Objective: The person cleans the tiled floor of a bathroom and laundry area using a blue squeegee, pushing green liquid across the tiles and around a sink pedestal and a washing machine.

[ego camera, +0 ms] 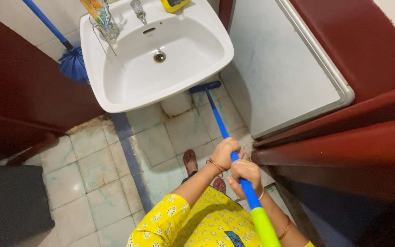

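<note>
- Tiled floor (pixel 92 169) of a small washroom fills the lower middle of the view: pale square tiles with greenish marks, dark grout lines, and a darker strip running across them from under the basin toward the person.
- Dark red walls (pixel 19 91) close in on the left and right; a grey panel with a light frame (pixel 280 68) stands at the right, beside the basin.
- White washbasin (pixel 156 55) sits at the top centre, with a metal drain in the bowl and a tap at its back edge. A clear holder with a colourful tube (pixel 101 18) stands on its left rim, and a yellow object is partly cut off at the top edge.
- Blue broom (pixel 72 61) leans in the corner to the left of the basin, bristles down.
- Long blue handle (pixel 220 121) of a floor wiper runs from the person's hands to a dark blue head (pixel 204 86) on the floor just under the basin's front right edge. The near end of the handle is light green.
- Left hand (pixel 225 153), bangle on the wrist, has its fingers wrapped around the handle, further down the shaft.
- Right hand (pixel 245 174) grips the handle just behind it, fingers closed around it.
- Yellow patterned sleeve covers the left arm; two sandalled feet (pixel 189 161) show on the tiles below the hands.
</note>
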